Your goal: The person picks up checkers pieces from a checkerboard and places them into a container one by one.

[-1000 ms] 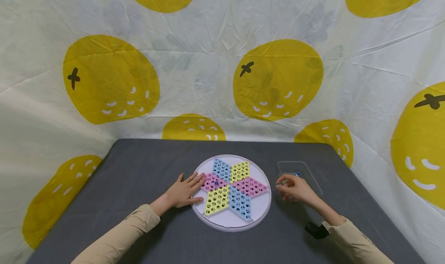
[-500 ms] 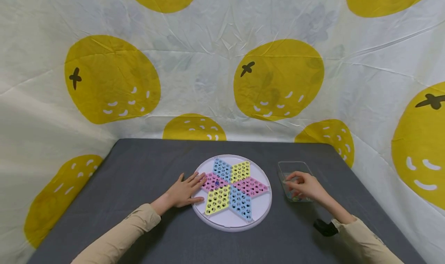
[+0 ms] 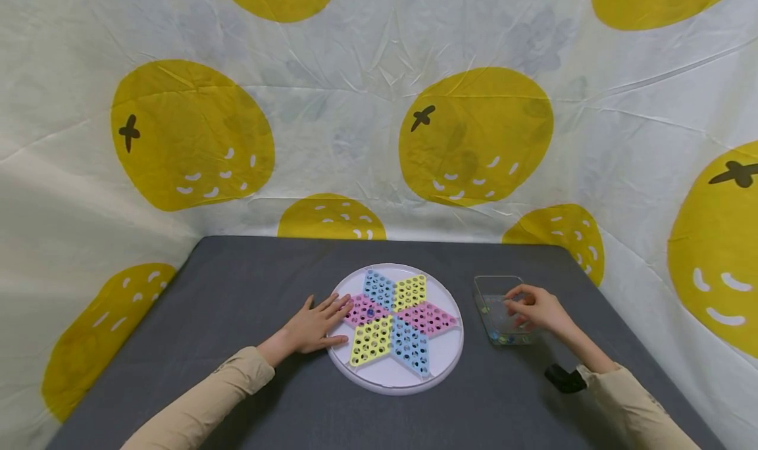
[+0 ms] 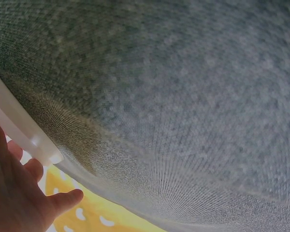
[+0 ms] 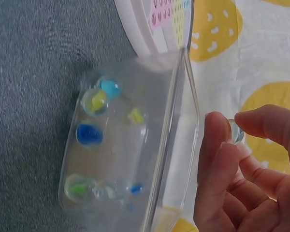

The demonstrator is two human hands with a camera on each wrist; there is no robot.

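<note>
A round white Chinese checkers board (image 3: pixel 379 375) carries a six-pointed star of pink, yellow and blue holed sections. One dark blue marble (image 3: pixel 370 312) sits in the left pink section. My left hand (image 3: pixel 310 325) rests, fingers spread, on the board's left rim. On the right, my right hand (image 3: pixel 540 308) is raised over a clear plastic box (image 3: pixel 499 277). Between thumb and finger it pinches a clear glass marble (image 5: pixel 237 132), plain in the right wrist view. Several marbles lie in the box, among them a blue marble (image 5: pixel 89 134) and a green one (image 5: pixel 79 188).
A dark grey cloth covers the table (image 3: pixel 260 272). Behind it and at both sides hangs a white curtain (image 3: pixel 331 134) printed with large yellow fruit. The box stands just right of the board, a narrow strip of table between them.
My right hand has moved right, from the box's left side to over its right part, uncovering more of the box. My left hand stays in place on the board.
</note>
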